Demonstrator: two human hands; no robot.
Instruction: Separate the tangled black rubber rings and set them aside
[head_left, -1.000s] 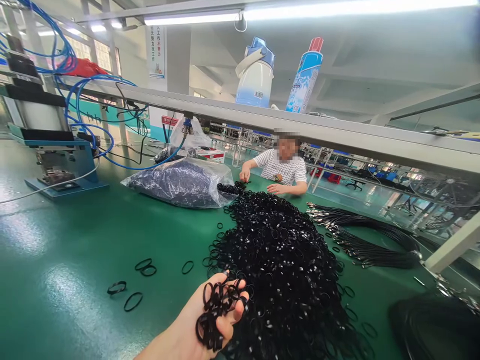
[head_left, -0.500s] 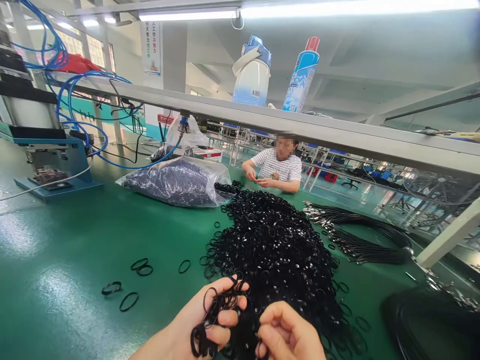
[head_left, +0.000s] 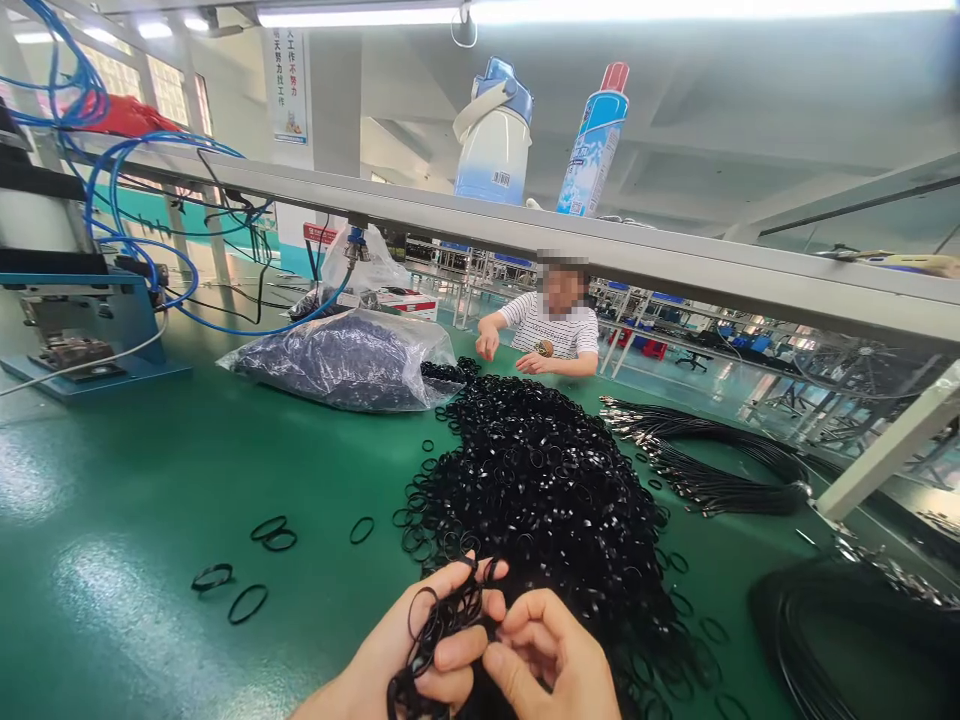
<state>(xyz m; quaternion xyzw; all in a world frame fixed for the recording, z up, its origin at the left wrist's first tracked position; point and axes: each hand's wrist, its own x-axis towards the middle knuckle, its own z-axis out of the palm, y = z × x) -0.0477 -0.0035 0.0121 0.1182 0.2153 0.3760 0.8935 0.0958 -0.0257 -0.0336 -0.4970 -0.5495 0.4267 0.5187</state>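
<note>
Holding a bunch of black rings (head_left: 448, 608): left hand (head_left: 444, 652), palm up, cupped, fingers folded partway over the load. Right hand (head_left: 556, 655): just beside it, fingers curled, thumb near forefinger; whether a ring is pinched there cannot be told.

Directly beyond both hands: one large pile (head_left: 544, 490) of matching rings, heaped on a green tabletop (head_left: 315, 460), strays scattered along its edges. Left of the pile, apart from it: five loose rings (head_left: 247, 604), two overlapping, one tilted up on its edge.

Behind these: one clear plastic bag (head_left: 330, 360), lying on its side, filled with dark contents, its right end beside more black rings. Right of the pile: one bundle of black cables (head_left: 757, 500), looped, metallic ends toward the pile. Nearer, lower right: one further coil of black cable (head_left: 791, 640), partly blurred.

Far side of the table: one co-worker (head_left: 555, 340), striped shirt, both hands at the tabletop near the pile's far end; what they hold, too small to tell.

Far left: one blue-based press (head_left: 127, 325), with blue hoses (head_left: 97, 185) looping above and beside it. Overhead rail (head_left: 390, 205), crossing the view: one white-and-blue jug (head_left: 493, 150); one blue spray can (head_left: 592, 155), red cap.
</note>
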